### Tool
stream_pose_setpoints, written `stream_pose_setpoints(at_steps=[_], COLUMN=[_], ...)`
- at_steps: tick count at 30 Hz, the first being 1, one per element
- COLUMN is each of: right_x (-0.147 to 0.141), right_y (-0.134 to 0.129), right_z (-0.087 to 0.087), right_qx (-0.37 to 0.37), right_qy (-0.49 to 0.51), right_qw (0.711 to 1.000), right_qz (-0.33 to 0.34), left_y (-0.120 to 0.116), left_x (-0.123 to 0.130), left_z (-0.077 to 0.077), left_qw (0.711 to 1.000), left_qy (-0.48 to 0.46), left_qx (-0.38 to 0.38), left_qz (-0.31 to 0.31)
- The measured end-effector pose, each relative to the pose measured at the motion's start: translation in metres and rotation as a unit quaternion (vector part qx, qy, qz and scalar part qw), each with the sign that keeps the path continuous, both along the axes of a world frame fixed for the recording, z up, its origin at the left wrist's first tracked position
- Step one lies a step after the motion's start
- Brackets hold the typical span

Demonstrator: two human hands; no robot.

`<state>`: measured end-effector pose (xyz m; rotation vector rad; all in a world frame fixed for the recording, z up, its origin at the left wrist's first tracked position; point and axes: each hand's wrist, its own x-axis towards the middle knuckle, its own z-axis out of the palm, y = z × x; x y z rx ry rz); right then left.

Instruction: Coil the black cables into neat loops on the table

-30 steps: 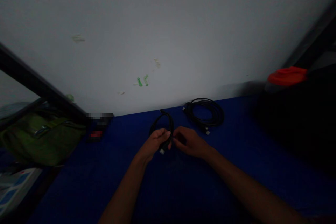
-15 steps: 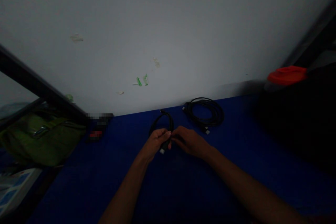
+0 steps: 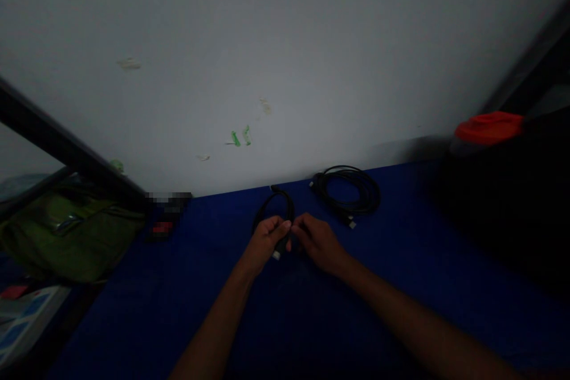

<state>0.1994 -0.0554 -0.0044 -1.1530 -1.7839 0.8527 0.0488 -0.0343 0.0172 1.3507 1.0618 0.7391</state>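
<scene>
My left hand point(image 3: 264, 244) grips a black coiled cable point(image 3: 290, 208) near one end, its thumb lying over the strands. A plug with a light metal tip sticks out below that hand, towards me. Close against it, my right hand point(image 3: 317, 240) has its fingers pinched together beside the cable; dim light hides what is between them. The cable's loop rests on the blue surface beyond my hands, its other end near the wall. To the right lies a second coiled black cable point(image 3: 366, 193), two light-tipped plugs showing at its near side.
A grey wall point(image 3: 338, 59) rises behind the blue surface point(image 3: 214, 309). At left are a green bag point(image 3: 89, 243), a dark post point(image 3: 66, 142) and a white-and-blue box point(image 3: 33, 314). An orange-lidded container point(image 3: 490, 129) stands by a large black shape point(image 3: 503, 202) at right.
My right hand has shifted slightly left, its fingers drawing closer together beside the cable. My left hand keeps its hold, and the second cable lies unmoved.
</scene>
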Motion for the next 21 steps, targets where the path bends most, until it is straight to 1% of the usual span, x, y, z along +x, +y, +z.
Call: stream_pose_setpoints(at_steps=[1, 2, 3, 4, 7, 8, 10, 12, 14, 16, 18, 19, 21], right_x=[-0.001, -0.001, -0.002, -0.001, 0.001, 0.002, 0.003, 0.004, 0.004, 0.005, 0.007, 0.008, 0.013], right_y=[0.0, 0.001, 0.002, 0.003, 0.006, 0.006, 0.007, 0.008, 0.008, 0.008, 0.009, 0.009, 0.011], right_z=[0.001, 0.002, 0.003, 0.002, 0.001, 0.0, -0.001, -0.002, -0.002, 0.0, 0.001, 0.002, 0.003], right_qx=[-0.045, -0.095, -0.148, -0.2, -0.331, -0.361, -0.406, -0.432, -0.436, -0.418, -0.382, -0.357, -0.275], right_qy=[0.052, 0.109, 0.168, 0.227, 0.365, 0.393, 0.426, 0.441, 0.439, 0.425, 0.394, 0.369, 0.291], right_qw=[0.998, 0.989, 0.974, 0.952, 0.867, 0.842, 0.803, 0.78, 0.778, 0.796, 0.829, 0.85, 0.909], right_qz=[0.015, 0.031, 0.045, 0.055, 0.076, 0.081, 0.093, 0.101, 0.104, 0.106, 0.112, 0.117, 0.113], left_y=[0.0, 0.0, 0.0, 0.0, 0.002, 0.002, 0.003, 0.004, 0.004, 0.004, 0.003, 0.003, 0.002], left_x=[0.0, 0.0, 0.0, 0.0, 0.0, 0.0, 0.0, 0.0, -0.001, -0.002, -0.003, -0.003, -0.002], left_z=[0.0, -0.001, -0.001, -0.002, -0.005, -0.007, -0.009, -0.011, -0.01, -0.009, -0.006, -0.004, -0.001], left_qw=[1.0, 1.0, 1.0, 1.0, 1.0, 1.0, 0.999, 0.999, 0.999, 1.0, 1.0, 1.0, 1.0], left_qy=[0.0, -0.001, 0.0, 0.002, 0.013, 0.017, 0.023, 0.028, 0.027, 0.02, 0.013, 0.012, 0.01], left_qx=[0.004, 0.008, 0.012, 0.014, 0.021, 0.022, 0.023, 0.022, 0.022, 0.021, 0.018, 0.018, 0.018], left_qz=[0.002, 0.002, 0.002, 0.001, -0.002, -0.004, -0.007, -0.008, -0.009, -0.01, -0.009, -0.008, -0.004])
